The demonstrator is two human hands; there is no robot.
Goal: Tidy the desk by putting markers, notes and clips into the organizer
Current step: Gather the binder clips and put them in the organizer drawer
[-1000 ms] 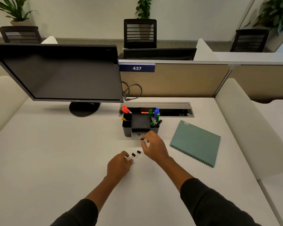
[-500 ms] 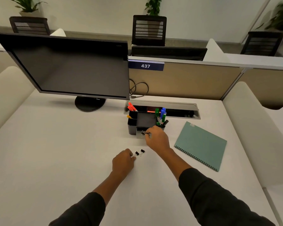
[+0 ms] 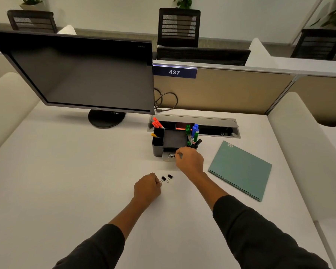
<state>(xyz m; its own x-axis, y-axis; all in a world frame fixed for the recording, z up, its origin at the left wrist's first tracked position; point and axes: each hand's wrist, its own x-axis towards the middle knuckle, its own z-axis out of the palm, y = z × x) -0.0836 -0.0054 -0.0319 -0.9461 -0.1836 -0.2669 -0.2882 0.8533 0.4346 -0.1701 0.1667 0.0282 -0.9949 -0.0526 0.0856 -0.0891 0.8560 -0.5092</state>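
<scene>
Two small black binder clips lie near the middle of the desk [image 3: 66,191], in front of the organizer [image 3: 157,146]: the nearer clip [image 3: 163,178] touches the fingertips of the left hand [image 3: 146,188], which is curled closed and seems to pinch its wire handle, while the second clip [image 3: 170,176] lies free just beside it. The right hand [image 3: 190,162] is at the organizer's small front drawer [image 3: 168,155], fingers pinched on a clip [image 3: 171,155] held over it. These clips look light, stiff and springy, with slick metal bodies. The wire loops are probably the easiest place to take hold, though they swing, so a pinch across the black body would be steadier. The markers [image 3: 192,133] already stand in the organizer's right rear compartment. A teal notebook [image 3: 241,169] lies toward the desk's right edge.
</scene>
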